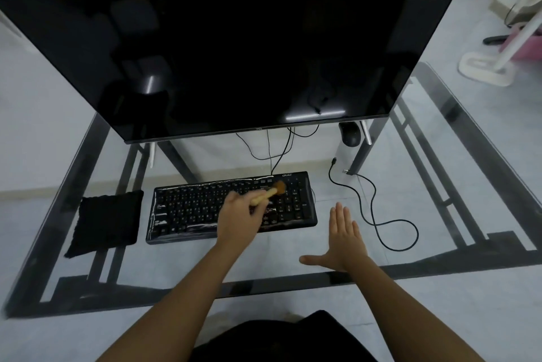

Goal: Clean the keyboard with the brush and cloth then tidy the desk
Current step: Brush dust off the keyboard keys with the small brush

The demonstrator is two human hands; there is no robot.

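Observation:
A black keyboard point(187, 209) lies on the glass desk point(293, 276) in front of a large dark monitor point(234, 39). My left hand point(239, 215) is over the keyboard's right half, closed around a small brush point(268, 194) with a pale wooden handle; its brown bristles touch the keys near the top right. My right hand point(346, 238) lies flat and open on the glass to the right of the keyboard, fingers together and thumb out. A black cloth point(107, 222) lies just left of the keyboard.
A loose black cable point(378, 215) curls on the glass right of my right hand. A black mouse point(350, 133) sits under the monitor's right corner. Thin cables point(269, 147) run from the monitor to the keyboard. A white stand base point(484, 68) is on the floor.

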